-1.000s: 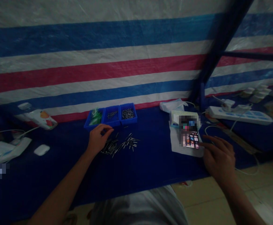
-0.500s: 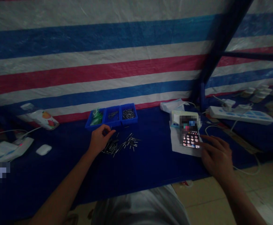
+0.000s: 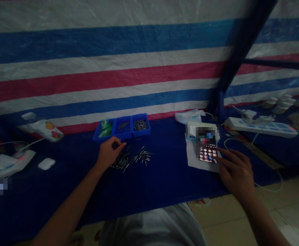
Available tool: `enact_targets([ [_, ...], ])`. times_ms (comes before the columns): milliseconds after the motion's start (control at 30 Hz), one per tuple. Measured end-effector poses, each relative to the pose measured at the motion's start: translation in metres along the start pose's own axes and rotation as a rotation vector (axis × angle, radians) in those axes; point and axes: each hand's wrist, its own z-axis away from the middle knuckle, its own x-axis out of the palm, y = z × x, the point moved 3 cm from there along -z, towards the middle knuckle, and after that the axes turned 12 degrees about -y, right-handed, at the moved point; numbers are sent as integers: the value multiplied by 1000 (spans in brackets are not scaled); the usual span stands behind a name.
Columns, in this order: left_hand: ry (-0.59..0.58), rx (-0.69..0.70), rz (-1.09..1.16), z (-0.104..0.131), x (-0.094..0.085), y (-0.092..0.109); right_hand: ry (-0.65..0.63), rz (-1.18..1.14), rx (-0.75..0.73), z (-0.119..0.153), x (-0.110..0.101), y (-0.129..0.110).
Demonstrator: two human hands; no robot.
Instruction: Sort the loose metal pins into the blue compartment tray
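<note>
My left hand (image 3: 110,149) is pinched closed, and the tip of a thin metal pin shows between the thumb and forefinger. It hovers at the left edge of a loose heap of dark, slim metal pins (image 3: 123,161) on the blue table (image 3: 162,184). More pins (image 3: 143,156) are scattered to the heap's right. My right hand (image 3: 236,171) has its fingers stretched out, with a fingertip at the lower right of a lit phone (image 3: 208,153). The phone leans on a small box (image 3: 191,130) above a white sheet (image 3: 192,157).
Behind the heap stand blue trays: one with green plastic (image 3: 105,128), one with a few pins (image 3: 122,127), one fuller (image 3: 140,124). A bottle (image 3: 46,128) and white case (image 3: 46,164) lie left; a power strip (image 3: 262,127) and cables lie right.
The view has shifted very slightly. My left hand keeps its pinch in nearly the same place, and my right hand's fingers have moved a little left and up at the phone.
</note>
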Motion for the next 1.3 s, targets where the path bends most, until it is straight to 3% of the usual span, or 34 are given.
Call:
enact_targets([
  [367,-18,15,-26,0,1,-1,-54,52,35,-3,2,-4],
  [533,-25,5,-26,0,1,-3,9,8,1,-2,-3,-6],
  [867,-29,-6,-13,0,1,1,-18,55,94,-1,4,-1],
  [1100,-23,9,-17,0,1,1,7,26,25,-4,0,-5],
  [1300,-35,17,-26,1,2,-2,-25,44,103,-4,1,-4],
])
